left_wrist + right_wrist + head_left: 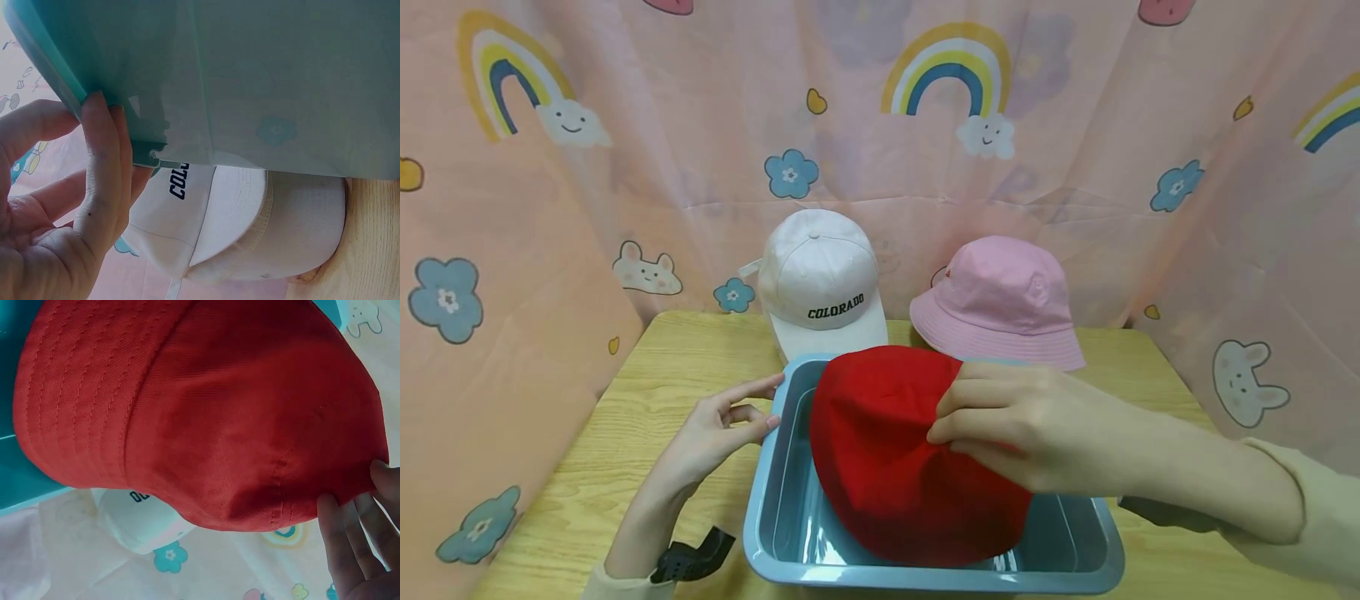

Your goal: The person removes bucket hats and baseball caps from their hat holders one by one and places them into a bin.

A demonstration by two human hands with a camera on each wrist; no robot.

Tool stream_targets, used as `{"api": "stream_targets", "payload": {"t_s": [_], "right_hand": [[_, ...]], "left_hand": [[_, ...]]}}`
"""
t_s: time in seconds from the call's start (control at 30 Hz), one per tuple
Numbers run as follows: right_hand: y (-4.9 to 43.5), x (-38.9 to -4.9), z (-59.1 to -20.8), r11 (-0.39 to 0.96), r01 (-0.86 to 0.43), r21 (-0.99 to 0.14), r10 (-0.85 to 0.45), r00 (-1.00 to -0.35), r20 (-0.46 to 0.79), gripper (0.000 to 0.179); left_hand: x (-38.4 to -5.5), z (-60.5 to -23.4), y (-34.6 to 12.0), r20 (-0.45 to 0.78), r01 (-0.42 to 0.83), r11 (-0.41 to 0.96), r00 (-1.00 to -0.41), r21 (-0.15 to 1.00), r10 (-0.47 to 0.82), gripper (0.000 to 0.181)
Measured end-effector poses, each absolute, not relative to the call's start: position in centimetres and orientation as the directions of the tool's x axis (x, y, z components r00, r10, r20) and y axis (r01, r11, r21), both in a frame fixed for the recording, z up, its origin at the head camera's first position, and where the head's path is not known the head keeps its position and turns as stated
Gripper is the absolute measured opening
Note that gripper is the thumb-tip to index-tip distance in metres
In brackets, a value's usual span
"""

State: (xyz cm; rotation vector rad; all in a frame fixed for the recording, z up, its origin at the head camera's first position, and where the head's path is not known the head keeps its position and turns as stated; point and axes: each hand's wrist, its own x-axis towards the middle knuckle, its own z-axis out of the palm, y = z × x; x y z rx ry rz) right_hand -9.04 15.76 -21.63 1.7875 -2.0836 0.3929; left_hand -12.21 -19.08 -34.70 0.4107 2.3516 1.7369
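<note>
My right hand (1030, 425) pinches the crown of a red bucket hat (880, 475) between thumb and fingers. The hat is over a light blue plastic bin (925, 577), covering much of its inside. Rows of stitching run along the hat's brim in the right wrist view, where my fingers (340, 537) hold the crown's end. At the bin's left side, my left hand (711, 437) grips the rim with fingertips and thumb. The bin's outer wall (250, 81) fills the top of the left wrist view.
Behind the bin stand a white baseball cap (820, 267) lettered COLORADO and a pink bucket hat (1007, 292). A wooden table (677, 375) carries everything. Pink patterned cloth (700, 167) hangs around the table's back and sides.
</note>
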Motion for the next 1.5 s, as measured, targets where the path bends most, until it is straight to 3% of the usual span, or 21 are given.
{"api": "stream_targets", "payload": {"t_s": [0.27,0.5,1.0,1.23,1.5], "right_hand": [[15.6,-8.7,-21.7,0.094,-0.994,0.053,-0.89,-0.06,0.452,0.012],[15.4,-8.2,-21.8,0.082,-0.997,0.013,-0.91,-0.07,0.409,0.011],[15.3,-7.6,-21.6,0.032,-0.999,0.009,-0.926,-0.026,0.377,0.014],[15.4,-8.4,-22.1,0.089,-0.995,-0.034,-0.937,-0.095,0.337,0.013],[15.5,-10.5,-23.4,0.14,-0.988,-0.067,-0.94,-0.154,0.304,0.026]], "left_hand": [[-12.1,-34.6,-19.0,0.005,0.1,0.281,-0.947,0.954,0.321,0.053],[-12.2,-34.7,-19.0,0.026,0.122,0.275,-0.944,0.954,0.329,0.053],[-12.2,-34.7,-19.0,0.023,0.118,0.276,-0.946,0.954,0.324,0.053],[-12.2,-34.7,-19.1,0.017,0.112,0.273,-0.945,0.956,0.325,0.053],[-12.2,-34.7,-19.1,0.016,0.109,0.27,-0.945,0.957,0.327,0.053]]}}
